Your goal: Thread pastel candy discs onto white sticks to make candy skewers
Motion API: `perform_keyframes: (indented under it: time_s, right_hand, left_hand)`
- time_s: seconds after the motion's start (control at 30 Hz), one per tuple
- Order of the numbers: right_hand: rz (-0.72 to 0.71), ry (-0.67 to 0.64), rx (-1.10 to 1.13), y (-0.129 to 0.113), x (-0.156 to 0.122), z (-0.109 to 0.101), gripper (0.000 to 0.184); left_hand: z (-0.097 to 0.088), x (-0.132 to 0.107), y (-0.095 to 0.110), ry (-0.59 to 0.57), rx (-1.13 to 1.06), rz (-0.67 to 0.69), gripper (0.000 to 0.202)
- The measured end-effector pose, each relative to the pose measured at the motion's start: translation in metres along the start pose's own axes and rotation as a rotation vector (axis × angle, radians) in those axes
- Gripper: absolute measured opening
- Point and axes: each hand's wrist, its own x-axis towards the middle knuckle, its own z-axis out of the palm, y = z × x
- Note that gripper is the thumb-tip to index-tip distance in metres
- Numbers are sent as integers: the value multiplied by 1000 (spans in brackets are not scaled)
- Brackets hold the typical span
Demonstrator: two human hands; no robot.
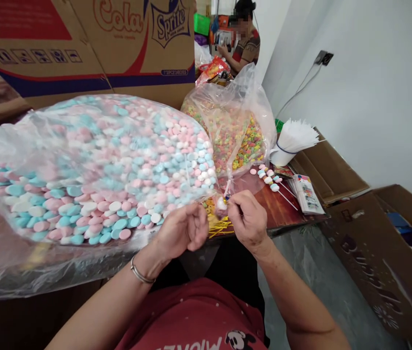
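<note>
Near the table's front edge, my right hand (248, 217) is closed in a pinch beside a small clear-wrapped candy skewer (222, 206), pink and white, with a white end sticking up. A bit of blue and gold shows at my right fingertips. Just left of it, my left hand (187, 228) is loosely curled, palm turned partly up; whether anything sits between its fingers is hidden. Yellow twist ties (221, 227) lie beneath and between the hands. Left of them spreads a large clear bag of pink, blue and white candies (118, 194).
A bag of colourful ring candies (240, 141) stands behind. To the right lie candy skewers (272, 179), a cup of white sticks (282, 156) and a stack of printed cards (307, 194). A large carton (136, 53), open boxes (366, 253) and another person (245, 48) surround the table.
</note>
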Motion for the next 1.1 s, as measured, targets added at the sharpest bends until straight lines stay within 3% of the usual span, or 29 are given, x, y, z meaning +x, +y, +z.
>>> perform_keyframes:
  time_s: [0.07,0.13,0.2,0.27,0.33,0.37,0.4,0.43,0.5,0.57,0.63,0.8,0.87,0.97,1.1]
  right_hand:
    - [-31,-51,26,-7,-1,4,18]
    - [-73,-105,33,-15,-7,10,18]
    - [-87,-147,51,-22,-14,16,19]
    - [-42,-165,114,-22,-20,21,21]
    - [33,-149,168,-18,-21,22,20]
    - [56,-128,173,-15,-20,21,20]
    - [65,-102,158,-14,-19,20,19]
    - [59,-74,130,-14,-17,18,18]
    - [7,-49,83,-18,-16,17,18]
    - [-44,-70,94,-25,-19,21,19]
    - [-35,-115,195,-33,-26,30,20]
    - [260,-181,509,-41,-40,52,16]
    - [274,-199,516,-42,-40,54,19]
    - [155,-221,365,-46,-39,56,21]
    - [-34,-269,-48,-52,-40,66,21]
  left_hand:
    - [7,1,1,-30,59,-100,53]
    - [13,5,4,31,31,-90,55]
    - [16,4,10,118,-18,51,46]
    - [16,-3,17,120,-5,252,44]
    - [15,-15,22,-20,88,331,55]
    - [14,-20,23,-159,190,287,61]
    - [13,-24,23,-225,308,181,64]
    - [12,-26,22,-210,392,90,65]
    - [12,-24,18,-61,407,40,63]
    - [14,-20,14,79,263,152,60]
    - [18,-17,12,134,143,289,53]
    - [27,-18,10,317,100,556,27]
    - [27,-15,9,391,63,634,24]
    - [21,-10,7,460,16,724,24]
    - [13,-8,-1,503,47,843,26]
